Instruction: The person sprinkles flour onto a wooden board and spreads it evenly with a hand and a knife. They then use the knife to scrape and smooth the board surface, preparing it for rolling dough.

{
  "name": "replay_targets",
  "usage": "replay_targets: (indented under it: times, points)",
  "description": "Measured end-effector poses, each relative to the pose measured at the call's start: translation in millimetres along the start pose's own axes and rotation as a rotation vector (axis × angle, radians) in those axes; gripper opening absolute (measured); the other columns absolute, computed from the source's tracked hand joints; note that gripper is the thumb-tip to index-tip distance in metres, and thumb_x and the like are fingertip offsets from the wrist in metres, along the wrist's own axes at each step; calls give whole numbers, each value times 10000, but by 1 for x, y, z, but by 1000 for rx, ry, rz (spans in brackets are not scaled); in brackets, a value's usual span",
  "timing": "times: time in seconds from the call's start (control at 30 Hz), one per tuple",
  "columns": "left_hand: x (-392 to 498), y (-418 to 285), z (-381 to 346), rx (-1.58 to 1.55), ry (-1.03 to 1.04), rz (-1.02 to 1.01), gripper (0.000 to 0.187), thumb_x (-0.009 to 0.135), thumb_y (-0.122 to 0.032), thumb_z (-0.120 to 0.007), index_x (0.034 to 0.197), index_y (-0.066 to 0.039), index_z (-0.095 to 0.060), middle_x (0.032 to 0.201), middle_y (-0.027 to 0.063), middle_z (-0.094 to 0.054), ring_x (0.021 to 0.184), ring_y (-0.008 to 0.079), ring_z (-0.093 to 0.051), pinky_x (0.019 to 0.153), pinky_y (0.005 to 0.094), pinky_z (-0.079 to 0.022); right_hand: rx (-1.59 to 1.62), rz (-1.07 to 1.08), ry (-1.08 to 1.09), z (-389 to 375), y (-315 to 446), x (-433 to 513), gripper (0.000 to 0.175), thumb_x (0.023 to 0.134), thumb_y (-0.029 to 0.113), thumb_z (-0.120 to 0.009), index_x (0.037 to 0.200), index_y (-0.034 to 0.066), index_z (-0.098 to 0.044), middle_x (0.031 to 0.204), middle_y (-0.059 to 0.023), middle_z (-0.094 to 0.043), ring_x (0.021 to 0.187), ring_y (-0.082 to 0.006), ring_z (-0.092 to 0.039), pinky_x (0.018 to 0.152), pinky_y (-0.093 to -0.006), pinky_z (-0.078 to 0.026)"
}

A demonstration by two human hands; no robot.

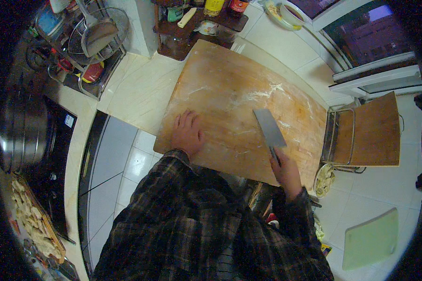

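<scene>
A large wooden board (228, 105) lies before me, streaked with white powder that looks like flour. My right hand (286, 172) grips the dark handle of a cleaver (270, 127) near the board's front right part. The wide metal blade points away from me, over the board. On the board's left part rests my left hand (188, 133), palm down with the fingers apart and holding nothing.
A wire rack with a strainer and ladle (100, 38) stands back left, above stacked metal steamers (24, 140). Pale dough pieces cover a tray (54, 246) at lower left. Right are a bowl of food (324, 181), a leaning wooden board (369, 137) and a green cutting board (371, 239).
</scene>
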State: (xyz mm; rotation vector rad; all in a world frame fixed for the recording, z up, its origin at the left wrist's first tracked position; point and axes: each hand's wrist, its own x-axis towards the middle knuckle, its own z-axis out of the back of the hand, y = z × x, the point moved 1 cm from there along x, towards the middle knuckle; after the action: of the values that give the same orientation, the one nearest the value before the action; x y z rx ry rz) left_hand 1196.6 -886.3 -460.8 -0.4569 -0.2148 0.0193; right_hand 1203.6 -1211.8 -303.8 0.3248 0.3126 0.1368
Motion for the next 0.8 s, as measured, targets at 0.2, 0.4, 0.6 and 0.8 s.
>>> replay_targets:
  times: [0.2,0.4,0.6,0.8]
  points:
    - [1,-4,6,-19,-23,3,528,814,-239,-621,1299,-38,-558,1394,160,-511,1391,337,-393,1171,527,-267,89,102,-98,-1,-7,97,394,952,177,-621,1307,8,-594,963,-275,-673,843,-385,-684,771,-405,-534]
    - [4,-1,6,22,73,13,491,828,-251,-632,1265,-33,-587,1395,151,-510,1400,327,-381,1181,516,-254,41,70,-109,9,-3,-9,384,962,183,-603,1307,13,-601,1010,-294,-665,916,-417,-681,781,-431,-529]
    - [1,-5,8,-70,55,11,466,810,-228,-625,1231,-29,-602,1390,155,-511,1403,327,-377,1176,522,-264,-99,53,-46,23,2,27,358,963,174,-599,1278,5,-622,984,-314,-657,905,-414,-690,750,-406,-535]
    - [3,-3,5,-71,-115,-48,464,805,-220,-617,1226,-23,-598,1374,158,-524,1389,334,-399,1167,535,-271,-49,29,-69,24,3,38,364,972,189,-586,1275,-9,-616,975,-322,-649,911,-424,-683,763,-398,-536]
